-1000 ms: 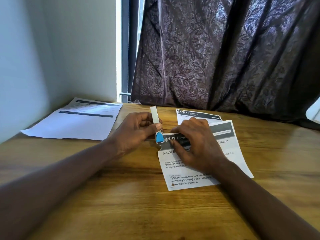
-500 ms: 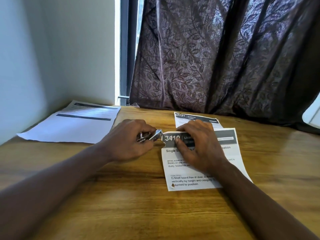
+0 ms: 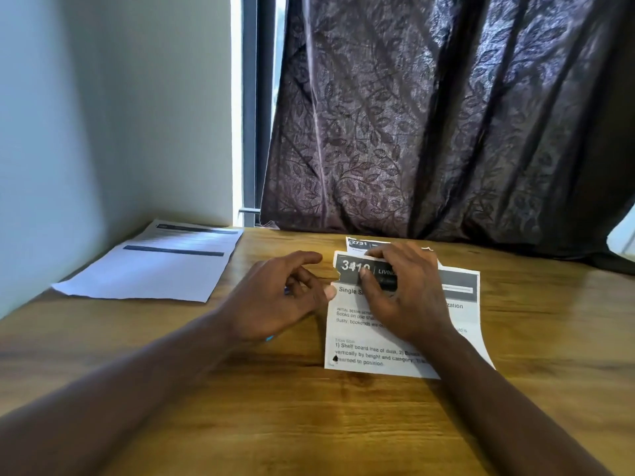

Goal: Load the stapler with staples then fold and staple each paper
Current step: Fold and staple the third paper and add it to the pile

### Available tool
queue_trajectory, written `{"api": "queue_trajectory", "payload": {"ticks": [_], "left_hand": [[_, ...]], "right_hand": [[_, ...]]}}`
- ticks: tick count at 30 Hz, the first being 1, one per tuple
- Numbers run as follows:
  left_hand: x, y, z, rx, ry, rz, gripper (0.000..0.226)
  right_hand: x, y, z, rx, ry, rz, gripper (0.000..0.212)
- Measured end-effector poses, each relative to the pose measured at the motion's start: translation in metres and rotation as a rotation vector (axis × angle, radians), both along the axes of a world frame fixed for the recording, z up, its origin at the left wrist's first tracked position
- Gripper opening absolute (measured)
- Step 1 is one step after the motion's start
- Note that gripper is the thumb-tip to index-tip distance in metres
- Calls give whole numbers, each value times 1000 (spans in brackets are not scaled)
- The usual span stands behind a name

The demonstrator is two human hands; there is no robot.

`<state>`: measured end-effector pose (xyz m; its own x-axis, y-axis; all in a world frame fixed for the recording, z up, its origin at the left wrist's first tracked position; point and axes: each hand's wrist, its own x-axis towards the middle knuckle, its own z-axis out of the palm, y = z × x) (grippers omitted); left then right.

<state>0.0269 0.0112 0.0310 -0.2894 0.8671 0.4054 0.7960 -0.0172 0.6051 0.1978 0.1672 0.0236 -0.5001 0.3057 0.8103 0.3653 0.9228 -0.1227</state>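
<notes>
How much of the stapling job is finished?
Done: paper 2731 at the back looks folded. In hand: the right hand holds folded paper 3410; the left hand covers the blue stapler; no staple is visible. Left: the flat sheets by the wall.

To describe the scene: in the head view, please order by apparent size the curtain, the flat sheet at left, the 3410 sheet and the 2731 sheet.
1. The curtain, largest.
2. The flat sheet at left and the 3410 sheet look alike, the latter nearer and partly covered; not ranked.
3. The 2731 sheet, mostly hidden, smallest.
</notes>
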Motion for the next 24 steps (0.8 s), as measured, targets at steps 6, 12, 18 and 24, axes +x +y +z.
{"api": "queue_trajectory", "payload": {"ticks": [6,12,18,24], "left_hand": [[24,11,8,46,-370,-120,36],[12,47,39,212,-585,45,20],[2,124,54,211,-755,165,19],[13,194,31,185,-624,324,6]], "right_hand": [[8,-1,11,66,147,-72,36],[49,44,23,-103,504,-500,48],[68,89,1,-607,201,-603,60],[66,105,-6,-742,-40,-662,65]]}}
